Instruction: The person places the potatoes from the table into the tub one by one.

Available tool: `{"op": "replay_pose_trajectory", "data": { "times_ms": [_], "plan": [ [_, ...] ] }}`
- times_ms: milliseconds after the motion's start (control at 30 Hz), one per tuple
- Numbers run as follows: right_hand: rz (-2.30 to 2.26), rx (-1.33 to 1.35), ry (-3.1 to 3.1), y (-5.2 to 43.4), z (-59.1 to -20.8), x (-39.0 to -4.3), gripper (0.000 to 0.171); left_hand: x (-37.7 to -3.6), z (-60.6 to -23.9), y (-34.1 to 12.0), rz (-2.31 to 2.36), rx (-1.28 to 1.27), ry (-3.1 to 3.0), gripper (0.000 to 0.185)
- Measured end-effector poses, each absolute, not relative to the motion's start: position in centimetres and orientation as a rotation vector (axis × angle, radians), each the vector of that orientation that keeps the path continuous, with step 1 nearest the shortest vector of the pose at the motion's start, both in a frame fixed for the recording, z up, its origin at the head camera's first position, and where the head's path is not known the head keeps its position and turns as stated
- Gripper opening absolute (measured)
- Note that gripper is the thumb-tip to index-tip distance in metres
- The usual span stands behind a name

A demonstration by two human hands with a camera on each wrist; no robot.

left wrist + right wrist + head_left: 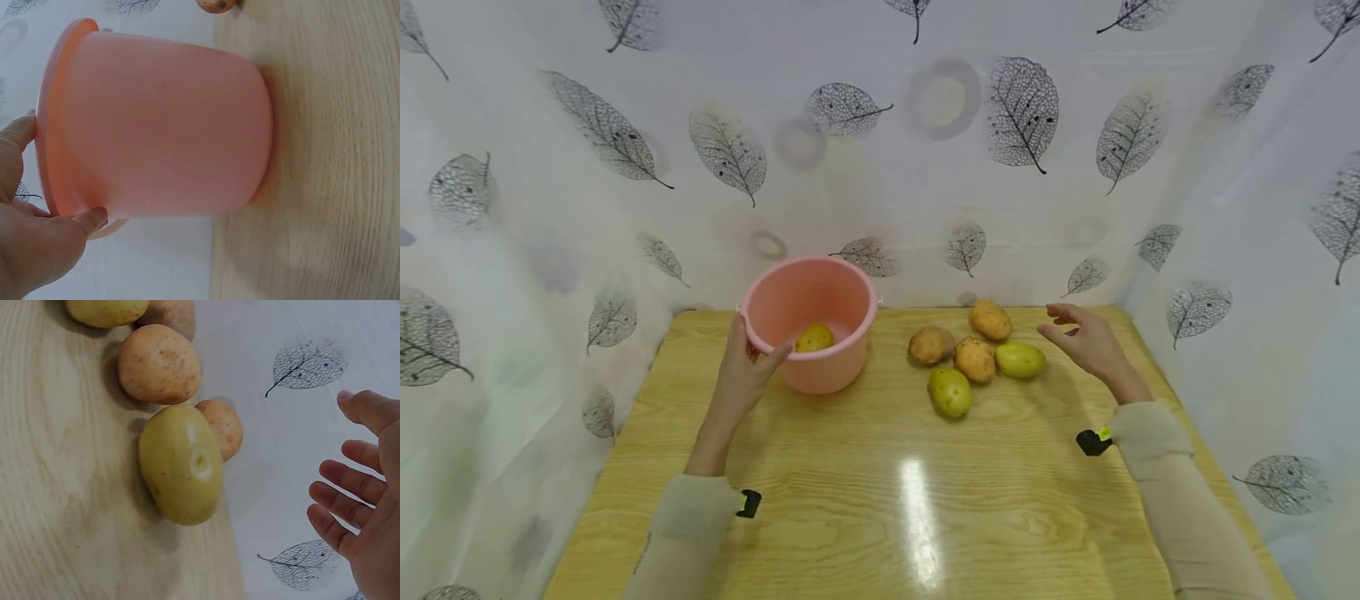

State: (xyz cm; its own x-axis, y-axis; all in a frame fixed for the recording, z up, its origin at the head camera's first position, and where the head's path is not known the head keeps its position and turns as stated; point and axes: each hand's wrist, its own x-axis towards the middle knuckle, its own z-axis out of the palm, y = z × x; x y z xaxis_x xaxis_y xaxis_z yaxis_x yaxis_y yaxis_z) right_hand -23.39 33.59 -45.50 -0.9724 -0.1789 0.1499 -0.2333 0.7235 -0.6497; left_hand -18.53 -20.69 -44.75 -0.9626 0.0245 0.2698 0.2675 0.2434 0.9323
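A pink bucket point(831, 375) stands at the back left of the table with one yellow potato point(815, 337) inside. My left hand point(743, 371) holds the bucket by its near left rim; the left wrist view shows thumb and fingertips at the rim, the bucket's wall point(162, 125) filling much of that view. To the bucket's right lie three brown potatoes and two yellow-green ones, grouped together. My right hand point(1086, 342) hovers right of the group with nothing in it, fingers spread and lightly bent. Nearest to it is a yellow-green potato point(1021, 360), its dimpled end point(187, 469) showing in the right wrist view.
A wood-grain table point(820, 500) carries everything. Behind it and at both sides hangs a whitish curtain point(880, 175) printed with dark leaves, meeting the table's back edge close behind the bucket and potatoes. The front yellow-green potato point(951, 392) lies nearest the person.
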Motion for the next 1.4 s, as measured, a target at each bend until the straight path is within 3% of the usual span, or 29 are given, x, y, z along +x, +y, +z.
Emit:
{"op": "replay_pose_trajectory", "data": {
  "times_ms": [500, 1133, 1400],
  "plan": [
    [1.102, 0.367, -3.115, 33.3, -50.1, -24.3, 0.079, -18.6, -44.7, -20.7, -1.816, -0.264, -2.304, 0.095],
    [1.168, 0.381, -3.089, 33.3, -54.0, -24.1, 0.084, -18.6, -44.6, -20.6, -1.821, -0.245, -2.308, 0.096],
    [1.167, 0.326, -3.053, 33.2, -54.8, -23.5, 0.085, -17.6, -42.7, -19.9, -1.848, -0.222, -2.331, 0.094]
  ]
}}
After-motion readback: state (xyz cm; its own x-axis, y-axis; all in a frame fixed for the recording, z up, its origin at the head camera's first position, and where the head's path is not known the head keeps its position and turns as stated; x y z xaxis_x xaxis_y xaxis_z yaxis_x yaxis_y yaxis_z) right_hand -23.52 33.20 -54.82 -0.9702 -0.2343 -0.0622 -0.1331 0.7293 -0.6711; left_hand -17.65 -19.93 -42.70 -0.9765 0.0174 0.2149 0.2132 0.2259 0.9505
